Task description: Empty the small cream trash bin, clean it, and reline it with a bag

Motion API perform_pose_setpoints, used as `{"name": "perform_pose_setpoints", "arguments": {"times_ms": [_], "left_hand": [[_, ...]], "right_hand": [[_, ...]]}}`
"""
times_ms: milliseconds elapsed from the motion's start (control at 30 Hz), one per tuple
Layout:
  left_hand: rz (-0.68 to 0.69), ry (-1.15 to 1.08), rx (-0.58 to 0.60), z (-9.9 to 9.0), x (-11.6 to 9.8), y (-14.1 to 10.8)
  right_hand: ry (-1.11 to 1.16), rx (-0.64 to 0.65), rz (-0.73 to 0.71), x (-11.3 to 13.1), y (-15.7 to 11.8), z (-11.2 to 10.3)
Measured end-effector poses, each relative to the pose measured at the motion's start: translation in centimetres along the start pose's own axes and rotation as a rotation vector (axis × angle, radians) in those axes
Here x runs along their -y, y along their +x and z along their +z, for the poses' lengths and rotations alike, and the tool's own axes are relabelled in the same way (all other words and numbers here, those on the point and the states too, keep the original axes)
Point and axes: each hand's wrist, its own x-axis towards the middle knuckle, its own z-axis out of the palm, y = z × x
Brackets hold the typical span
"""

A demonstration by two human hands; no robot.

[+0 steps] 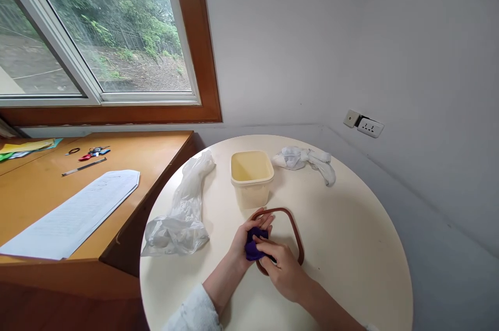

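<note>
My left hand (242,240) is palm up, supporting the left side of a brown rounded-square ring frame (297,236). A dark purple cloth (252,251) lies bunched against that palm and covers part of the frame's left side. The fingers of my right hand (284,268) are bent and pressed onto the cloth from the right, just over the frame's lower edge. Just beyond my hands a cream plastic bin (251,193) stands upright, its top uncovered.
A crumpled clear plastic bag (183,211) lies left of the bin and a knotted white plastic bag (306,158) to its right, on the round white table (351,248). The wooden desk (156,151) at left bears papers (78,211), a pen (83,167) and keys (95,151).
</note>
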Motion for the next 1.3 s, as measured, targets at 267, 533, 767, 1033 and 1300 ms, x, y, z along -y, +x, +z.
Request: {"name": "perform_pose_setpoints", "arguments": {"times_ms": [267,533,767,1033,1300], "left_hand": [[-0.006,-0.029,-0.050,-0.3,0.3,0.4],[0.023,0.008,-0.055,-0.7,0.2,0.4],[0.015,0.001,-0.074,-0.6,-0.1,0.4],[0.007,0.073,-0.097,0.2,-0.1,-0.2],[-0.012,0.113,-0.048,0.5,-0.6,-0.6]], "right_hand": [[-0.023,0.048,-0.035,-0.4,-0.7,-0.3],[-0.024,0.100,-0.074,-1.3,-2.1,-0.7],[-0.007,-0.018,-0.084,-3.0,-3.5,-0.9],[0.457,-0.343,0.244,-3.6,-2.7,-3.9],[1.179,-0.764,0.589,-3.9,-1.3,-8.4]]}}
